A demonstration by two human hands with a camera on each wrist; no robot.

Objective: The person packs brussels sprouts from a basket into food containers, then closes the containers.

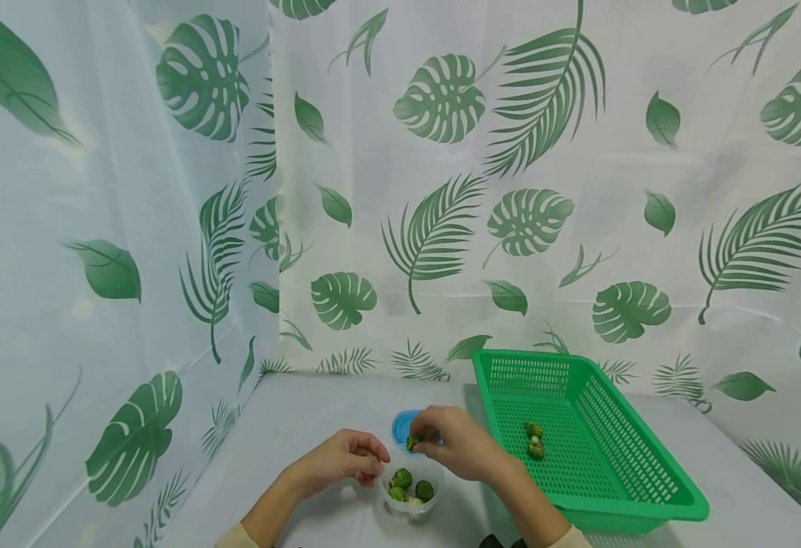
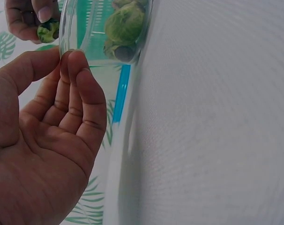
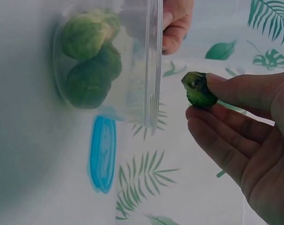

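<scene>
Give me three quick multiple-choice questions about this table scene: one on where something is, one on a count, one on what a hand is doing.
1. Where does the blue lid lie?
A. in the basket
B. on the table behind the clear container
C. on the container

2. How many sprouts lie in the green basket?
A. two
B. five
C. none

3. What is the right hand doing?
A. resting flat
B. lifting the basket
C. pinching a sprout

Answers: 1 B, the lid lies flat beyond the clear container. 2 A, two show on the mesh. 3 C, thumb and fingers pinch a sprout.

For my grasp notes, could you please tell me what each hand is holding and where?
The right hand pinches a Brussels sprout by its side between thumb and fingertips. The left hand holds the clear container at its rim.
</scene>
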